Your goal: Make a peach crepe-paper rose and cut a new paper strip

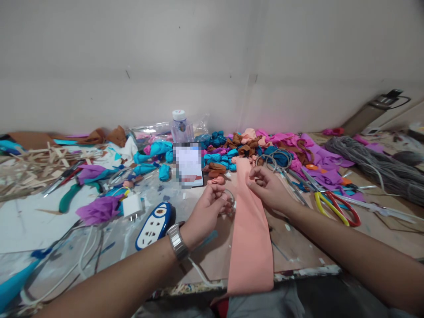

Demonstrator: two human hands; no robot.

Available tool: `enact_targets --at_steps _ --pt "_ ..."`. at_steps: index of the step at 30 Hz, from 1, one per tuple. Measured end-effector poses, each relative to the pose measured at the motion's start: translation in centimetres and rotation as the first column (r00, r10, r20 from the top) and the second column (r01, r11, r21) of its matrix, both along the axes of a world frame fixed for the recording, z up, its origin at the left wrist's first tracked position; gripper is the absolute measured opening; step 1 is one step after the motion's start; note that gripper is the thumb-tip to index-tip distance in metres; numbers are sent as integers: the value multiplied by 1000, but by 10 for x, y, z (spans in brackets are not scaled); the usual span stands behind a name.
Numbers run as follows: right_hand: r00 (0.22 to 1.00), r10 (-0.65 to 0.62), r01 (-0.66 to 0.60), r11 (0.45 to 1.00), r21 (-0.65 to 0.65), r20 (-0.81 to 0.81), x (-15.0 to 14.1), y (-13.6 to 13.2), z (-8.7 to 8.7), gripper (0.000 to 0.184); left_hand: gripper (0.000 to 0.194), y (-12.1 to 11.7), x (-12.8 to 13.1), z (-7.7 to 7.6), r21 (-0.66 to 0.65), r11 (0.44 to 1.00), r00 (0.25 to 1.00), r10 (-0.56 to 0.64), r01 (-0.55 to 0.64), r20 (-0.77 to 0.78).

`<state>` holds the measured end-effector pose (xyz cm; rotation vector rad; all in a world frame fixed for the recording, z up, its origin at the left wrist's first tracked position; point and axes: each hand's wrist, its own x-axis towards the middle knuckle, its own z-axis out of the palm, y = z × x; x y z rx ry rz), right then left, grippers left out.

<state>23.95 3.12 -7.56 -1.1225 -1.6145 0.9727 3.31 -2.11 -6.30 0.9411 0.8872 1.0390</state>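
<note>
A long strip of peach crepe paper (251,247) runs from the middle of the table down over its front edge. My right hand (270,187) pinches the strip's right side near its far end, with fingers bent. Just left of the strip, my left hand (212,201) is closed, its fingers curled round a thin pale loop (231,196), perhaps wire; its far side shows beyond the fingertips. A metal watch (177,240) is on the left wrist. Beyond both hands lie a small peach paper bundle (217,180) and several twisted blue paper bundles (221,159).
A phone (188,165) stands before a clear bottle (180,126). On the left are a blue-white power socket (154,225), a white charger (132,205) and wood sticks (43,163). Scissors (334,207), grey yarn (371,163) and a flask (367,112) lie right.
</note>
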Motion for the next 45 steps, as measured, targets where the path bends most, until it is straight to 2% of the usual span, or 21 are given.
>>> enact_targets --at_steps 4,8,10,13,15,18,21,23,25,26,28,30,31,33,36,38,40,42,45 --pt "998 52 -51 998 -28 42 2 1 0 24 23 -1 0 1 3 1000 1000 2 -2 -11" --pt "985 54 -53 999 -11 165 4 1 -3 32 21 -2 0 3 -11 1000 1000 -3 3 -22" --pt "983 70 -70 998 -5 168 4 -1 -4 29 19 -3 0 4 -22 1000 999 2 -3 -42" --pt "984 161 -160 987 -16 72 2 -4 -4 17 22 -3 0 3 -32 999 999 0 -1 -39" --pt "979 204 -203 978 -43 2 0 -7 1 17 25 -2 0 0 -42 999 1000 8 -7 6" --pt "963 211 -241 953 -182 -167 2 -11 11 16 30 -1 0 -6 -66 997 994 47 -41 94" --pt "905 259 -377 857 -352 -337 7 -14 22 9 33 0 -2 -10 -52 991 987 128 -123 96" --pt "847 364 -506 775 -378 -388 10 -16 27 11 29 1 -4 -9 17 983 980 183 -185 82" --pt "782 495 -618 694 -369 -378 12 -17 29 14 29 0 -7 -5 82 979 981 182 -188 73" --pt "753 555 -657 658 -367 -353 12 -17 30 17 34 -1 -8 -3 122 982 989 140 -145 46" --pt "704 650 -706 599 -379 -285 12 -18 30 20 47 -3 -11 2 118 993 1000 31 -31 4" --pt "676 698 -722 564 -400 -236 12 -18 29 23 52 -7 -13 7 130 986 994 -100 105 -44" --pt "669 707 -726 558 -403 -227 12 -18 29 25 52 -9 -14 9 164 975 987 -142 153 -73" --pt "658 720 -735 549 -399 -222 12 -19 29 26 56 -15 -15 15 292 941 979 -133 174 -154" --pt "625 740 -762 511 -398 -247 11 -22 31 23 71 -21 -15 25 495 860 962 16 125 -272" --pt "605 752 -778 488 -395 -263 10 -23 32 21 74 -21 -17 33 593 794 946 75 135 -316" --pt "596 754 -787 482 -385 -275 9 -24 32 22 64 -19 -19 38 661 715 918 70 226 -390" --pt "609 746 -777 494 -389 -269 9 -24 30 22 53 -15 -21 40 671 656 872 41 346 -488" --pt "664 683 -734 520 -436 -303 10 -25 26 24 30 -9 -23 38 634 638 799 48 438 -600"
